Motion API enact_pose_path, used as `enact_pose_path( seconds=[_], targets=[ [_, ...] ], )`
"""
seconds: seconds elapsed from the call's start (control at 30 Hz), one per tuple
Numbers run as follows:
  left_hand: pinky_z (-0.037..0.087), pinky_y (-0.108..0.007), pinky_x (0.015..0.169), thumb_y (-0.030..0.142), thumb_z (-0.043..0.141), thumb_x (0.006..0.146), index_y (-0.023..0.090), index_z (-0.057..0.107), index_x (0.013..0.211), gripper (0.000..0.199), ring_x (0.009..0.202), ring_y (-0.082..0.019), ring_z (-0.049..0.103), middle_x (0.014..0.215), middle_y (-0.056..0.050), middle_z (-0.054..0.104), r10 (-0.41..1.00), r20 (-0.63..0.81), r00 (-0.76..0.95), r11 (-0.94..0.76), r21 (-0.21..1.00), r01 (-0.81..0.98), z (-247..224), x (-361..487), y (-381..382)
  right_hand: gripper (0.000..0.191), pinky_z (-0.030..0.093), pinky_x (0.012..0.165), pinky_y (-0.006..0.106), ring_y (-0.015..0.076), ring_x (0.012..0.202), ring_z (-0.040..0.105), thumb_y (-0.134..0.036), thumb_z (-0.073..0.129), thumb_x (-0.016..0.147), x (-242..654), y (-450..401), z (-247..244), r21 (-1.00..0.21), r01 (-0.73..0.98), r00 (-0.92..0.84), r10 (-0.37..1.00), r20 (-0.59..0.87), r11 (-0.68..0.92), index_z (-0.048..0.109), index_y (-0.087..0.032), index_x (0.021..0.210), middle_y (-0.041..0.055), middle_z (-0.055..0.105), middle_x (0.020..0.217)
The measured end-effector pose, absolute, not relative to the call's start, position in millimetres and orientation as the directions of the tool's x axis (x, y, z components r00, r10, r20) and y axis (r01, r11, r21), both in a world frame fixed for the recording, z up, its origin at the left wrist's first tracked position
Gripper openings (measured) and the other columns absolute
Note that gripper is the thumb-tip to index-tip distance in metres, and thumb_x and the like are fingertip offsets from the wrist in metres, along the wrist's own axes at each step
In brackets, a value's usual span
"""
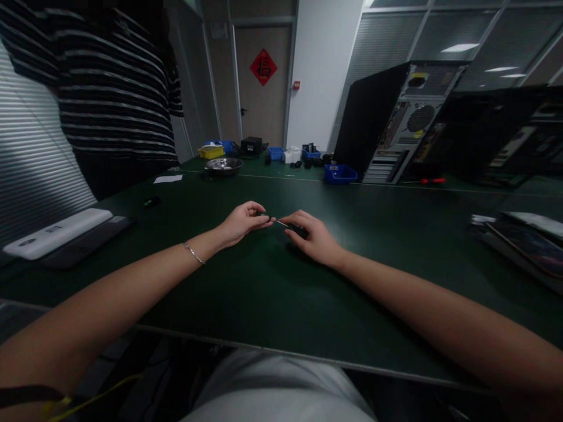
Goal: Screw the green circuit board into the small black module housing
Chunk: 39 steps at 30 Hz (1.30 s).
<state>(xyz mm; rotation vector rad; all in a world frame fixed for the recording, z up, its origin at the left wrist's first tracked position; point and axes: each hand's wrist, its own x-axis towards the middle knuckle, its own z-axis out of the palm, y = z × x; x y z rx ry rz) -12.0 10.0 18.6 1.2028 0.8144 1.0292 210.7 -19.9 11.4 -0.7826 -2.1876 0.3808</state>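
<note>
My left hand (244, 224) pinches a small dark part (265, 216) between thumb and fingers, just above the green tabletop (246, 287). What kind of part it is cannot be made out. My right hand (313, 235) is closed around the dark handle of a thin screwdriver (282, 223). Its bright metal shaft points left and meets the small part or comes very close to it. The fingers hide most of the handle.
A computer tower (373, 123) stands back right beside a blue bin (340, 174). Farther back are a metal bowl (224, 166) and a yellow tray (211, 152). A white device (59, 232) lies left, stacked items (528, 240) right. A person in a striped shirt (116, 99) stands back left.
</note>
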Motion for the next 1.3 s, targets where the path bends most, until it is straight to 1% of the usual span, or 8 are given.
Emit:
enact_pose_path(
  seconds=[0.1,0.2,0.33,0.5,0.57,0.73,1.03,1.3],
  targets=[
    [0.051,-0.033,0.09,0.001,0.065,0.078,0.012,0.056,0.096,0.023,0.09,-0.016,0.067,0.093,-0.007,0.065,0.946,0.019,0.323,0.023,0.992,-0.126,16.5,-12.8,11.7,0.03,0.048,0.083,0.035,0.0206,0.096,0.059,-0.017,0.055,0.087,210.8,-19.6,11.8,-0.49,0.432,-0.522,0.653,0.55,0.757,0.062,-0.022,0.116,0.0078,0.062,0.103],
    [0.048,-0.031,0.088,0.006,0.066,0.079,0.012,0.063,0.098,0.021,0.09,-0.014,0.063,0.097,-0.007,0.065,0.94,0.055,0.336,-0.03,0.996,-0.081,14.6,-13.6,13.9,0.028,0.048,0.084,0.035,0.0206,0.097,0.059,-0.018,0.055,0.088,211.1,-19.3,12.2,-0.491,0.438,-0.521,0.658,0.544,0.753,0.062,-0.021,0.115,0.008,0.062,0.104],
    [0.044,-0.026,0.077,0.017,0.067,0.08,0.015,0.065,0.113,0.033,0.089,-0.013,0.058,0.108,-0.008,0.064,0.909,0.093,0.405,-0.096,0.995,-0.013,11.2,-14.2,15.7,0.029,0.048,0.083,0.035,0.0207,0.097,0.059,-0.017,0.054,0.087,211.3,-19.0,11.3,-0.49,0.438,-0.519,0.657,0.546,0.754,0.061,-0.022,0.115,0.0078,0.062,0.105],
    [0.042,-0.026,0.069,0.026,0.065,0.081,0.019,0.053,0.127,0.048,0.073,-0.011,0.053,0.091,-0.003,0.063,0.877,0.122,0.464,-0.16,0.986,0.045,9.3,-14.2,13.2,0.028,0.048,0.081,0.034,0.0202,0.093,0.058,-0.017,0.056,0.086,211.3,-17.5,8.1,-0.487,0.436,-0.485,0.653,0.581,0.757,0.057,-0.022,0.114,0.0071,0.062,0.105],
    [0.042,-0.025,0.067,0.027,0.064,0.081,0.021,0.052,0.124,0.045,0.071,-0.011,0.053,0.086,-0.001,0.061,0.871,0.136,0.472,-0.169,0.985,0.028,9.2,-14.3,12.6,0.027,0.048,0.081,0.033,0.0199,0.093,0.058,-0.017,0.055,0.086,211.5,-17.2,7.8,-0.486,0.43,-0.478,0.648,0.592,0.761,0.057,-0.022,0.112,0.0068,0.062,0.104],
    [0.042,-0.024,0.064,0.031,0.062,0.083,0.018,0.06,0.112,0.032,0.07,-0.012,0.052,0.08,-0.001,0.056,0.862,0.135,0.488,-0.198,0.977,0.079,9.7,-15.0,13.8,0.025,0.047,0.082,0.034,0.0202,0.094,0.059,-0.016,0.055,0.086,212.4,-17.5,8.9,-0.475,0.429,-0.464,0.639,0.614,0.768,0.061,-0.022,0.11,0.0066,0.062,0.1],
    [0.044,-0.025,0.065,0.034,0.062,0.084,0.017,0.063,0.113,0.033,0.071,-0.011,0.053,0.083,-0.003,0.06,0.858,0.148,0.491,-0.22,0.971,0.092,12.0,-14.4,11.9,0.027,0.048,0.082,0.034,0.0206,0.093,0.06,-0.016,0.057,0.085,213.8,-16.1,7.5,-0.492,0.475,-0.464,0.682,0.565,0.73,0.064,-0.023,0.109,0.0068,0.062,0.102],
    [0.05,-0.027,0.066,0.031,0.061,0.086,0.012,0.061,0.117,0.036,0.072,-0.013,0.06,0.09,-0.008,0.067,0.832,0.187,0.523,-0.288,0.95,0.118,9.4,-12.8,12.9,0.025,0.048,0.081,0.033,0.0202,0.092,0.06,-0.016,0.057,0.085,213.1,-18.0,8.1,-0.483,0.512,-0.452,0.701,0.552,0.711,0.065,-0.022,0.108,0.0072,0.062,0.102]
  ],
)
